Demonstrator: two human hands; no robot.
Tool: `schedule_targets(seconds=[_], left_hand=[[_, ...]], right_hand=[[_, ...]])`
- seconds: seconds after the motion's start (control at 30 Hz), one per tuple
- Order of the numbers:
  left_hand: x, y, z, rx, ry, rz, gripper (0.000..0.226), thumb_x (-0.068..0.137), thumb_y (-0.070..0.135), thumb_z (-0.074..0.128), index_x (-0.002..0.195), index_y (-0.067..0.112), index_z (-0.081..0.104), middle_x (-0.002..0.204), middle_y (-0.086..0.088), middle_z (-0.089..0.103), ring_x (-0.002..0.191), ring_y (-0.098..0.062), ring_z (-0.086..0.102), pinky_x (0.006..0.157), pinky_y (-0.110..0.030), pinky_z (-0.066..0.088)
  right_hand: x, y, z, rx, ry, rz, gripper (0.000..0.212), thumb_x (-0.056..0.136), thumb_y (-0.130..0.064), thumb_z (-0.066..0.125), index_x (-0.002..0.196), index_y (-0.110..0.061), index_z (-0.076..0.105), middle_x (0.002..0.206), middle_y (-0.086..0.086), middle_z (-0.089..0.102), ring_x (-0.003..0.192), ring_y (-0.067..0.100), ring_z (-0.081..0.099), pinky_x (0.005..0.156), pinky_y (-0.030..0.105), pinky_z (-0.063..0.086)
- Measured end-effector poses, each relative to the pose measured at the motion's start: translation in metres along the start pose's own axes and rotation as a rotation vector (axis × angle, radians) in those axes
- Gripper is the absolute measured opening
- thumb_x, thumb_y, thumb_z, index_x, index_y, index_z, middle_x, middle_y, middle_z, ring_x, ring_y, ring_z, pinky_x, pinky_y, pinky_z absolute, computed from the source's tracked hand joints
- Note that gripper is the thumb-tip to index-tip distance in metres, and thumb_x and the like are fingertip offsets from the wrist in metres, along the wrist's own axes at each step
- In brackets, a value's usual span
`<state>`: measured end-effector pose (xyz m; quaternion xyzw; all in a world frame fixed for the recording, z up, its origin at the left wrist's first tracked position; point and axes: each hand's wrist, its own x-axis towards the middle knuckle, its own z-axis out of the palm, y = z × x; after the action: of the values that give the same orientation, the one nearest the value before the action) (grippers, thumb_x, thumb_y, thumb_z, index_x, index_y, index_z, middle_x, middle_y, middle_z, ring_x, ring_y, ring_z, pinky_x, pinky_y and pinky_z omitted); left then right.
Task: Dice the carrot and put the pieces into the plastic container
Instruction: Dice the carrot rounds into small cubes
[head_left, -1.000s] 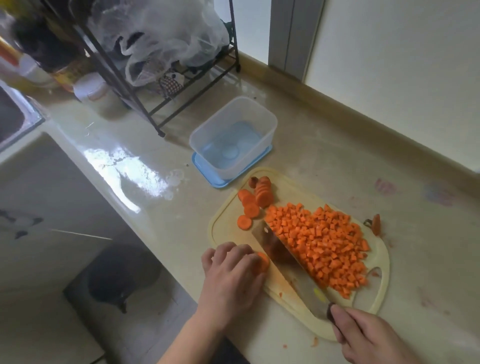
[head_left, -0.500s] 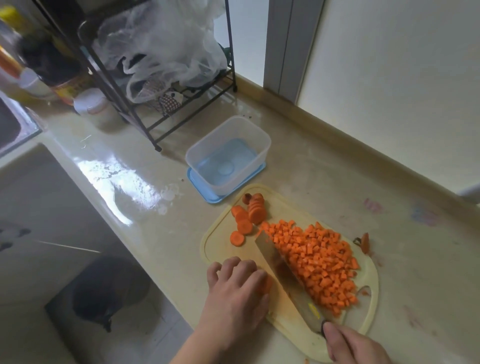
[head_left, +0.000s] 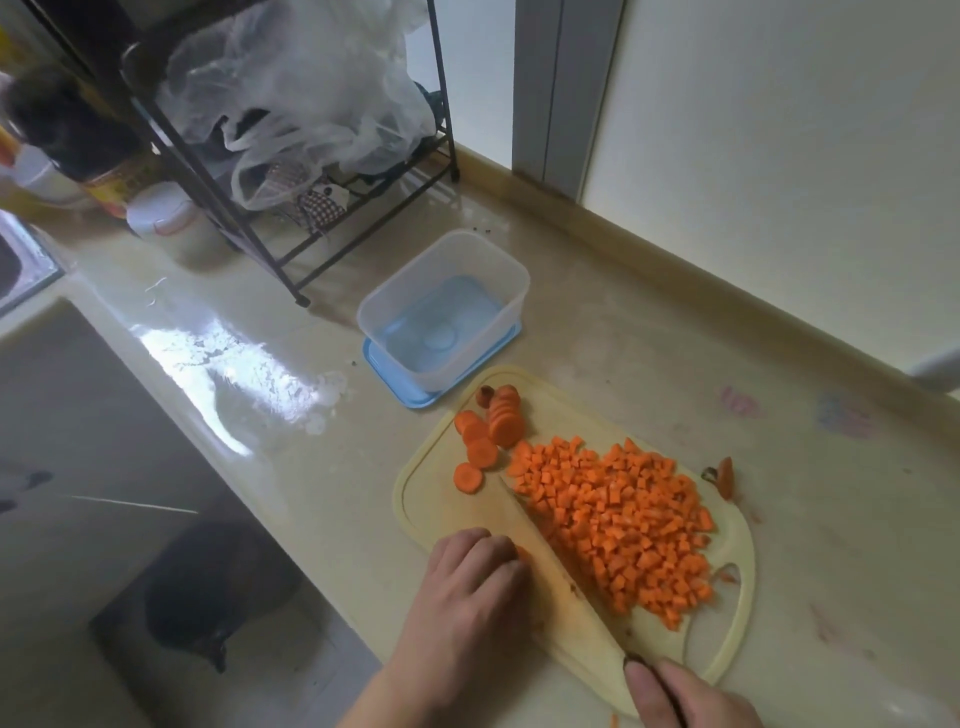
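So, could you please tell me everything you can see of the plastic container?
The plastic container is a clear, slightly frosted rectangular tub with rounded corners, open at the top and holding no carrot yet. It stands upright on a light blue lid, whose colour shows through its base. It sits on the countertop just beyond the far corner of the cutting board. Neither hand touches it.

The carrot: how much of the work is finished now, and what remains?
Done: a big pile of diced carrot lies on the cutting board. In hand: the left hand steadies a piece beside the knife, gripped by the right hand. Left: the carrot slices; the plastic container holds no carrot.
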<state>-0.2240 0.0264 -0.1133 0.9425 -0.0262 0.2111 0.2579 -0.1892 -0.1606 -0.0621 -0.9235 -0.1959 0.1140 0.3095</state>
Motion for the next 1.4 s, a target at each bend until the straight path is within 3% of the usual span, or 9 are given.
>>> schedule_targets(seconds=[0.03, 0.13, 0.33, 0.43, 0.53, 0.67, 0.97, 1.13, 1.4], left_hand=[[-0.002, -0.003, 0.001, -0.014, -0.009, 0.001, 0.018, 0.099, 0.025, 0.066, 0.107, 0.01, 0.071, 0.115, -0.003, 0.061, 0.107, -0.024, 0.056, 0.093, -0.035, 0.047], [-0.003, -0.008, 0.001, -0.003, -0.038, 0.006, 0.021, 0.091, 0.017, 0.076, 0.11, 0.009, 0.071, 0.116, -0.004, 0.062, 0.109, -0.024, 0.055, 0.094, -0.034, 0.044], [-0.002, -0.008, 0.0, -0.016, -0.066, 0.04, 0.019, 0.091, 0.008, 0.073, 0.109, 0.004, 0.072, 0.119, -0.005, 0.061, 0.11, -0.027, 0.056, 0.096, -0.035, 0.046], [-0.003, -0.007, 0.0, -0.07, -0.08, 0.048, 0.018, 0.089, 0.003, 0.074, 0.108, 0.0, 0.074, 0.117, -0.011, 0.068, 0.109, -0.029, 0.061, 0.097, -0.036, 0.05], [-0.003, -0.008, 0.0, -0.085, -0.088, 0.034, 0.02, 0.088, 0.001, 0.075, 0.108, 0.0, 0.074, 0.118, -0.011, 0.068, 0.11, -0.03, 0.06, 0.096, -0.036, 0.051], [-0.004, -0.007, 0.001, -0.082, -0.078, 0.019, 0.026, 0.082, -0.001, 0.082, 0.107, 0.002, 0.075, 0.118, -0.01, 0.069, 0.11, -0.029, 0.06, 0.097, -0.034, 0.051], [-0.001, -0.002, -0.002, -0.046, -0.011, 0.021, 0.013, 0.097, 0.014, 0.068, 0.102, 0.004, 0.075, 0.109, -0.009, 0.069, 0.104, -0.029, 0.061, 0.092, -0.032, 0.052], [-0.004, -0.004, -0.003, -0.04, -0.019, -0.001, 0.013, 0.092, 0.011, 0.072, 0.102, 0.003, 0.073, 0.109, -0.01, 0.067, 0.106, -0.028, 0.06, 0.094, -0.032, 0.052], [-0.004, -0.004, -0.003, -0.062, -0.02, -0.011, 0.017, 0.097, 0.016, 0.066, 0.1, 0.002, 0.075, 0.112, -0.01, 0.07, 0.107, -0.027, 0.061, 0.097, -0.031, 0.051]], right_hand=[[0.005, 0.003, -0.017, 0.092, -0.137, 0.067, 0.03, 0.074, -0.059, 0.048, 0.065, -0.032, 0.056, 0.043, -0.027, 0.04, 0.053, -0.002, 0.05, 0.049, -0.001, 0.035], [-0.002, 0.013, -0.017, 0.073, -0.026, 0.148, 0.055, 0.088, -0.072, 0.031, 0.056, -0.035, 0.058, 0.046, -0.02, 0.051, 0.057, 0.001, 0.055, 0.048, 0.001, 0.036], [-0.002, 0.014, -0.023, 0.115, -0.025, 0.229, 0.051, 0.078, -0.083, 0.032, 0.077, -0.037, 0.054, 0.039, -0.014, 0.044, 0.055, 0.002, 0.057, 0.054, -0.006, 0.033], [-0.006, 0.008, -0.024, 0.132, -0.022, 0.203, 0.022, 0.081, -0.061, 0.054, 0.07, -0.042, 0.054, 0.044, -0.004, 0.05, 0.042, 0.016, 0.059, 0.063, -0.007, 0.033], [-0.009, 0.011, -0.033, 0.134, -0.184, 0.297, 0.088, 0.046, -0.104, 0.008, 0.078, -0.041, 0.061, 0.063, 0.003, 0.065, 0.066, 0.017, 0.068, 0.069, 0.002, 0.04], [-0.006, 0.009, -0.048, -0.073, -0.344, 0.378, 0.13, 0.022, -0.095, -0.03, 0.094, -0.039, 0.062, 0.089, 0.003, 0.07, 0.082, 0.008, 0.064, 0.073, 0.012, 0.044], [0.005, 0.014, -0.036, 0.096, -0.29, 0.247, 0.108, 0.054, -0.098, -0.005, 0.088, -0.026, 0.067, 0.089, -0.007, 0.071, 0.099, 0.001, 0.056, 0.076, 0.017, 0.044], [-0.008, 0.013, -0.043, 0.051, -0.295, 0.298, 0.099, 0.046, -0.101, -0.008, 0.074, -0.035, 0.061, 0.072, -0.004, 0.069, 0.078, 0.006, 0.065, 0.069, 0.015, 0.045], [-0.009, 0.007, -0.053, -0.08, -0.441, 0.337, 0.125, 0.03, -0.095, -0.028, 0.093, -0.031, 0.06, 0.085, 0.001, 0.07, 0.089, 0.008, 0.066, 0.075, 0.016, 0.047]])
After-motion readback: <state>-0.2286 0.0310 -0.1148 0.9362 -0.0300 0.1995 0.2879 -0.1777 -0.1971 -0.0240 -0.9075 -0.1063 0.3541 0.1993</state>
